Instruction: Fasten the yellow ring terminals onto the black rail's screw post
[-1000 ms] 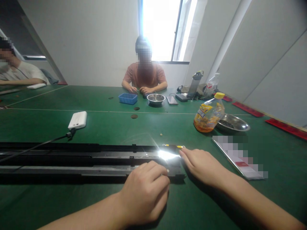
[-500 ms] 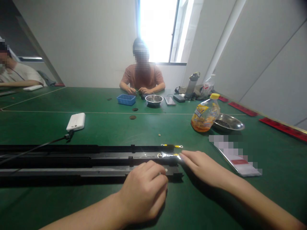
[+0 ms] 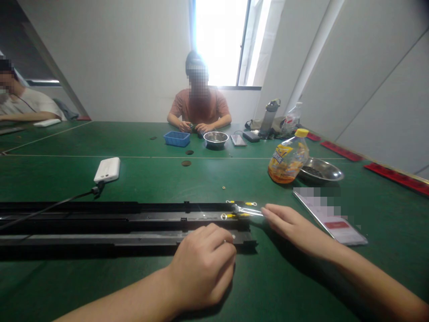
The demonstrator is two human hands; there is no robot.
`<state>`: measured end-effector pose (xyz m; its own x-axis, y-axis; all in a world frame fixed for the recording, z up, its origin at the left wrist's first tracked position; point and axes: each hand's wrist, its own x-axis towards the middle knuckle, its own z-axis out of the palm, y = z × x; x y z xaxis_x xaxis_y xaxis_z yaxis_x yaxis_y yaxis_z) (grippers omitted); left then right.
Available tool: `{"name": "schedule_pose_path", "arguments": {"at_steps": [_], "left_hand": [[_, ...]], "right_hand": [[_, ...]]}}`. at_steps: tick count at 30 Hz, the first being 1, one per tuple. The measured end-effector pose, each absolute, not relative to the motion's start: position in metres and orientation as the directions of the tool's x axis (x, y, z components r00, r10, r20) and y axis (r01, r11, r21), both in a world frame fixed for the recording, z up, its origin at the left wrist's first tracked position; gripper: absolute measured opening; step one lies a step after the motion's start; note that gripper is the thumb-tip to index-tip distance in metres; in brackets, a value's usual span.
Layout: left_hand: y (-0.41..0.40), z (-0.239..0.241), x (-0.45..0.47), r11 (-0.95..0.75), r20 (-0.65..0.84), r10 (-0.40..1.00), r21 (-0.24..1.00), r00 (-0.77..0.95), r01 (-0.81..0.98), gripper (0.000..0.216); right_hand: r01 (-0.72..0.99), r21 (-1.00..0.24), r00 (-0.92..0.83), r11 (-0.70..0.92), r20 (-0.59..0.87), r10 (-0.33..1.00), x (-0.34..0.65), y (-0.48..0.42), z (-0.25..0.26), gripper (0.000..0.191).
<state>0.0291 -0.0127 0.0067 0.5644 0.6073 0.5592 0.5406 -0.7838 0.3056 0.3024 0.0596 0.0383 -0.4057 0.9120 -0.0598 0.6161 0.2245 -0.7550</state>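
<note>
A long black metal rail [image 3: 110,221] lies across the green table [image 3: 150,179] in front of me. My left hand [image 3: 201,264] rests on the rail's near edge close to its right end, with the fingers curled into a fist; what they hold is hidden. My right hand [image 3: 291,226] reaches in from the right, and its fingertips pinch the handle of a small silver wrench [image 3: 246,210]. The wrench head sits on the rail's right end. A short yellow wire with ring terminals [image 3: 239,203] lies beside it.
A white power bank [image 3: 107,169] with a cable lies to the left, and a small washer [image 3: 224,188] sits behind the rail. At the right are an orange-drink bottle [image 3: 287,156], a steel bowl [image 3: 320,171] and a flat packet [image 3: 330,217]. A person sits opposite with a blue tray [image 3: 177,138] and a bowl [image 3: 216,138].
My right hand has slid a little to the right, and the glare on the rail's end is gone, so the wrench now shows. My left hand has stayed put.
</note>
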Motion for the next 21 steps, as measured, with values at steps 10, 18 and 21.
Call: {"name": "schedule_pose_path", "arguments": {"at_steps": [10,18,21], "left_hand": [[-0.013,0.005,0.029,-0.781,0.555,0.612,0.31,0.564,0.543,0.012],[-0.012,0.004,0.029,-0.777,0.545,0.617,0.313,0.568,0.546,0.012],[-0.013,0.004,0.029,-0.78,0.551,0.613,0.308,0.566,0.545,0.012]], "right_hand": [[0.29,-0.946,-0.422,-0.141,-0.259,0.869,0.316,0.098,0.024,0.058],[0.305,-0.948,-0.444,-0.094,-0.229,0.866,0.305,0.103,0.017,0.056],[0.299,-0.95,-0.443,-0.09,-0.221,0.869,0.296,0.104,0.019,0.058]]}}
